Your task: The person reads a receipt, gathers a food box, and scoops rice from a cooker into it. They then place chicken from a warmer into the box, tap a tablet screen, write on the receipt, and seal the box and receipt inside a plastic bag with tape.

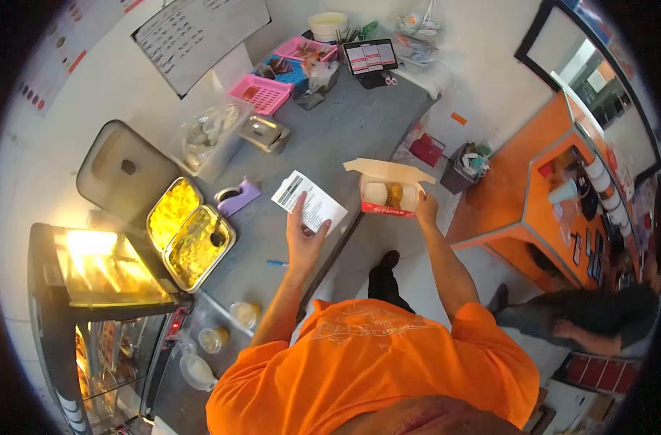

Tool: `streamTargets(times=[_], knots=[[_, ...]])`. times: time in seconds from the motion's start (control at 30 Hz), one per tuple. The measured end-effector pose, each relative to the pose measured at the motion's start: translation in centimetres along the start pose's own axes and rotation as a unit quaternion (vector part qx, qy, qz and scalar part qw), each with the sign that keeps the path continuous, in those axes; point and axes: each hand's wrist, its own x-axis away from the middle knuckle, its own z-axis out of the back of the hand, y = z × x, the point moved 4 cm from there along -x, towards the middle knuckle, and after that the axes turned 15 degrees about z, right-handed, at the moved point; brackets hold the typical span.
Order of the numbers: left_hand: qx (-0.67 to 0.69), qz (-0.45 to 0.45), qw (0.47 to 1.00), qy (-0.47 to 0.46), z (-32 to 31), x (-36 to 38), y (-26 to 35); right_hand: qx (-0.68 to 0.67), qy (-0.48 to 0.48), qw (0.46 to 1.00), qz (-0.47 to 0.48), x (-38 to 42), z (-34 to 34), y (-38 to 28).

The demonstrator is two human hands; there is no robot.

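Note:
My left hand (306, 238) is closed on a white printed receipt (309, 203), with its text facing up over the counter's edge. To the right, my right hand (427, 209) grips the side of an open takeaway box (387, 212), which has a red front. Inside the box lie a pale rounded item (375, 192) and golden-brown food (395, 195); their exact kinds cannot be made out. The box is held in the air past the counter's edge, lid flap raised.
On the grey counter (323, 130) stand a purple tape dispenser (238, 196), metal trays of yellow food (193, 250), a lidded steel container (264, 133), pink baskets (261, 94) and a tablet (370, 56). A lit warmer (106, 268) is at left. Another person (577, 319) is at right, near an orange counter (519, 196).

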Motion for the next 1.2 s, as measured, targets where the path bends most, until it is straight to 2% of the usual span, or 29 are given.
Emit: streamTargets(times=[0.03, 0.13, 0.27, 0.37, 0.47, 0.5, 0.57, 0.63, 0.67, 0.7, 0.8, 0.83, 0.93, 1.03, 1.2], knots=[[-0.003, 0.024, 1.0, -0.006, -1.8, -1.1, -0.6, -0.006, -0.013, 1.0, 0.02, -3.0, -1.4, 1.0], [-0.183, 0.05, 0.982, 0.004, -5.1, -5.7, -5.4, -0.013, -0.059, 0.995, 0.076, -13.5, -5.5, 3.4], [-0.194, 0.098, 0.976, 0.031, -9.6, -9.7, -12.1, -0.09, -0.097, 0.988, 0.082, -24.2, -12.0, 4.6], [-0.215, 0.129, 0.966, 0.056, -12.2, -13.4, -17.5, -0.062, -0.153, 0.981, 0.103, -30.6, -15.1, 2.3], [-0.215, 0.135, 0.96, 0.117, -15.5, -18.2, -18.7, -0.184, -0.137, 0.97, 0.08, -35.3, -18.1, 1.1], [-0.24, 0.139, 0.951, 0.138, -16.4, -19.5, -19.0, -0.184, -0.144, 0.97, 0.062, -37.1, -19.1, 1.2], [-0.285, 0.14, 0.931, 0.179, -18.3, -23.0, -19.4, -0.138, -0.088, 0.98, 0.115, -41.3, -18.8, 0.7], [-0.421, 0.116, 0.874, 0.213, -19.5, -25.5, -20.4, -0.066, -0.025, 0.977, 0.203, -46.1, -17.4, -0.4], [-0.488, 0.106, 0.835, 0.229, -19.9, -26.2, -20.8, -0.023, 0.011, 0.965, 0.262, -48.7, -16.6, -1.8], [-0.504, 0.131, 0.819, 0.24, -20.1, -26.6, -21.1, 0.019, 0.045, 0.947, 0.318, -50.7, -16.0, -3.1], [-0.556, 0.161, 0.772, 0.262, -21.1, -27.7, -20.2, 0.062, 0.061, 0.91, 0.405, -56.8, -15.1, -6.8], [-0.554, 0.183, 0.77, 0.256, -21.1, -27.7, -20.3, 0.066, 0.058, 0.907, 0.411, -58.1, -16.0, -6.7], [-0.547, 0.177, 0.779, 0.252, -21.1, -27.8, -20.5, 0.071, 0.035, 0.897, 0.435, -60.0, -18.4, -5.0], [-0.55, 0.177, 0.775, 0.257, -21.3, -28.3, -19.9, 0.064, -0.027, 0.886, 0.459, -59.0, -19.4, -1.7], [-0.551, 0.2, 0.764, 0.27, -21.1, -27.9, -20.8, -0.001, -0.03, 0.892, 0.45, -55.9, -18.4, 2.9]])
